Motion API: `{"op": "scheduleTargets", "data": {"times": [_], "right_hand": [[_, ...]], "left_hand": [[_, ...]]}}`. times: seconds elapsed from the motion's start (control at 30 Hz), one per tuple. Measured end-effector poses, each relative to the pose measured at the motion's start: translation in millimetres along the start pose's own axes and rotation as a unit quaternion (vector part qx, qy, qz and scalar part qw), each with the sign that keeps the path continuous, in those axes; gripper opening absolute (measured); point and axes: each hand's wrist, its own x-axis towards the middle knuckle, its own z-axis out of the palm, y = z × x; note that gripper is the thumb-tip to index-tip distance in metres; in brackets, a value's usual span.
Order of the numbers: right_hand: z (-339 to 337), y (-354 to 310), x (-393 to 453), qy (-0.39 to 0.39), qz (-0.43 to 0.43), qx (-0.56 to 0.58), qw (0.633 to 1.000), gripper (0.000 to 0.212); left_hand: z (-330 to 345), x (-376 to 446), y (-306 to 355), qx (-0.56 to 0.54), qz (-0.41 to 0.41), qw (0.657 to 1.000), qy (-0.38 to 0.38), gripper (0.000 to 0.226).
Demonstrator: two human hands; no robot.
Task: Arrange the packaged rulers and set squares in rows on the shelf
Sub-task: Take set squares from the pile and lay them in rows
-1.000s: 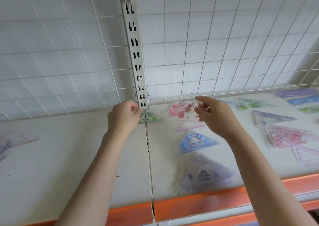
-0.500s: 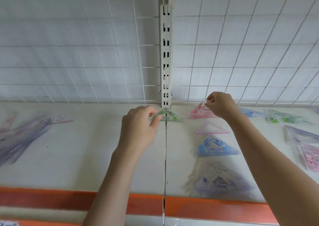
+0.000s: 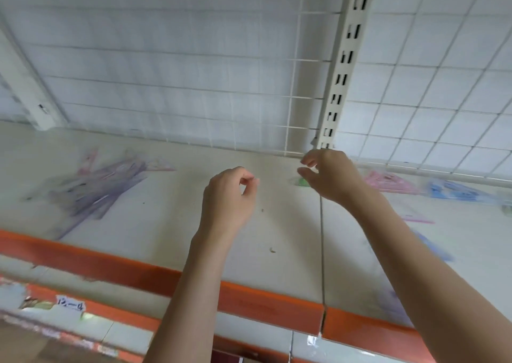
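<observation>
The shelf (image 3: 277,224) fills the view, a pale board with an orange front lip, backed by a white wire grid (image 3: 194,72) and a slotted upright (image 3: 340,74). On its far left lies a loose, overlapping heap of purple packaged rulers and set squares (image 3: 97,188), blurred in this frame. To the right of the shelf seam, a back row runs along the grid: a green set square (image 3: 299,181), a pink set square (image 3: 388,181) and a blue set square (image 3: 457,192), with fainter pieces nearer the front edge.

The left hand (image 3: 227,199) hangs above bare shelf between heap and row, thumb and forefinger curled close together with nothing seen between them. The right hand (image 3: 329,177) hovers over the seam, fingers loosely curled and parted, also holding nothing. The green set square lies just beside and partly under the right grip; the heap sits well apart to the left of the left grip.

The main risk seems to be the right wrist or forearm brushing the green or pink piece as it travels, skewing the row. Slippery packets could also slide off one another if the heap is pulled from its edge.
</observation>
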Motion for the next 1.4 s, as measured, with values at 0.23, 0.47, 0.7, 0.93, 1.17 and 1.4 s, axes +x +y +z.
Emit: {"op": "scheduleTargets", "data": {"times": [0.23, 0.47, 0.7, 0.93, 1.17, 1.4], "right_hand": [[45.3, -90.2, 9.3, -0.093, -0.097, 0.042, 0.99, 0.028], [82.2, -163.8, 29.8, -0.156, -0.164, 0.05, 0.973, 0.03], [110.1, -205.9, 44.0, -0.166, -0.179, 0.048, 0.969, 0.03], [120.1, -212.1, 52.2, -0.165, -0.165, 0.045, 0.971, 0.03], [119.2, -208.3, 55.4, -0.143, -0.152, 0.059, 0.976, 0.027], [118.8, -204.2, 58.1, -0.129, -0.152, 0.053, 0.978, 0.024]], "left_hand": [[-48.6, 2.6, -63.0, 0.056, -0.02, 0.998, 0.031, 0.012], [-105.8, 15.1, -120.4, 0.138, -0.065, 0.988, 0.036, 0.017], [-145.8, 36.1, -167.7, 0.285, -0.14, 0.947, -0.057, 0.05], [-157.2, 30.9, -182.5, 0.347, -0.109, 0.928, -0.085, 0.036], [-157.2, 17.8, -171.5, 0.308, -0.055, 0.95, -0.011, 0.027], [-169.2, 15.8, -164.0, 0.252, -0.03, 0.965, 0.06, 0.027]]}}
